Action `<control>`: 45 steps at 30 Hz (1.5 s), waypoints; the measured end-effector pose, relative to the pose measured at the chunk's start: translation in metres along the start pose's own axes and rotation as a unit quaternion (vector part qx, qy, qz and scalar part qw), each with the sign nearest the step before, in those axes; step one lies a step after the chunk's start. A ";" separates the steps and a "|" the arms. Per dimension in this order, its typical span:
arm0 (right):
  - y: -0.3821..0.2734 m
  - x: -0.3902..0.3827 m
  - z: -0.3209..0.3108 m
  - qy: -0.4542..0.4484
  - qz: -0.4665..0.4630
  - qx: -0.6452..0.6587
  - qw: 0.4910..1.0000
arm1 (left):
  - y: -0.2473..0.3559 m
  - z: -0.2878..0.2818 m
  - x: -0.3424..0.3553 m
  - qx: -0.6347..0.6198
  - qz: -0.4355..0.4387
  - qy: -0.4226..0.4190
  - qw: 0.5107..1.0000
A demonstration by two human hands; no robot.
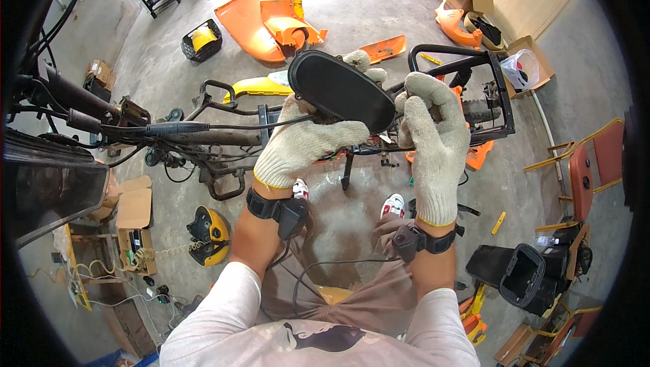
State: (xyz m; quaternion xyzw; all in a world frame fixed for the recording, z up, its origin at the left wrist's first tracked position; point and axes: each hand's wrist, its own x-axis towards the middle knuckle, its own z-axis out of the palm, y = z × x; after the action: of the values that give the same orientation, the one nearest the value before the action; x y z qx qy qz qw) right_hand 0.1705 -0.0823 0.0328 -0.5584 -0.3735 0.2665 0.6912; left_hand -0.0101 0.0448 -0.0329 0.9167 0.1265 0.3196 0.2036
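Observation:
My gloved left hand (291,147) grips a black oblong plastic casing (338,88), its fingers wrapped around the back, some fingertips showing above the top edge. A black cable (247,125) runs to the casing from the left. My gloved right hand (433,137) is just beside the casing's right end, fingers bent together; what they hold, if anything, is hidden. Below and behind both hands lies a bare black tubular vehicle frame (233,135) with wiring and brackets along it.
Orange body panels (254,25) and a yellow panel (250,88) lie on the concrete floor beyond the frame. A yellow-black helmet (213,235) and boxes (135,208) are at left. Red chairs (582,181) and a black bin (521,275) stand at right.

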 end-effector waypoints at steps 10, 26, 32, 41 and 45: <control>0.001 0.000 0.001 -0.002 0.006 0.094 0.996 | -0.006 0.000 0.014 -0.044 -0.031 0.011 0.998; -0.004 -0.001 -0.001 0.005 0.017 0.094 0.995 | 0.042 0.001 -0.040 -0.125 -0.067 0.025 0.990; -0.003 0.000 -0.001 0.001 0.013 0.093 0.996 | 0.037 0.000 -0.022 -0.145 -0.085 0.037 0.985; -0.001 -0.001 0.001 -0.001 0.008 0.092 0.996 | 0.033 -0.005 -0.012 -0.173 -0.113 0.059 0.977; 0.000 0.000 0.000 0.000 0.016 0.116 0.993 | 0.033 -0.002 -0.007 -0.192 -0.122 0.069 0.971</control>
State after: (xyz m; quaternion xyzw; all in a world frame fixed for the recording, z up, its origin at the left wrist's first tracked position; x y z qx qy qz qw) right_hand 0.1706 -0.0830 0.0330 -0.4805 -0.3315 0.3189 0.7466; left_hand -0.0133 0.0136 -0.0197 0.8140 0.1873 0.3730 0.4040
